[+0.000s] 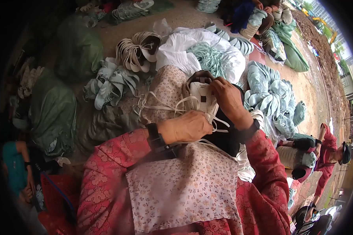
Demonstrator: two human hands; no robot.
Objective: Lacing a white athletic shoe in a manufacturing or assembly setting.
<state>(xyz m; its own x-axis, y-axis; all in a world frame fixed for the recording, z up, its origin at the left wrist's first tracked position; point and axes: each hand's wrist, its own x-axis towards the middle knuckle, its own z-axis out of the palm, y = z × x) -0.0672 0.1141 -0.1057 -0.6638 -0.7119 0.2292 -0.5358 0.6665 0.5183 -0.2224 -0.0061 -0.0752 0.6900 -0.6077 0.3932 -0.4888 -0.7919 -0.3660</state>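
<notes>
A beige shoe upper [192, 89] with a perforated tongue lies over my lap, its dark-lined collar facing away from me. My right hand [228, 98] is closed on the upper's right edge, with its fingers bent down at the tongue. Low on the upper, my left hand [189, 127] is closed around a white shoelace [220, 121]; its fingertips are partly hidden. Loose lace loops stretch out to the left across a floral cloth [164, 84]. A floral apron [184, 184] covers my lap.
Beyond my knees lie a white sack [176, 49] with pale green laces [208, 56] and a fan of beige uppers [139, 49]. Light blue uppers are heaped at the right [272, 94] and left [110, 82]. Green sacks [53, 111] stand left; co-workers [329, 156] sit around.
</notes>
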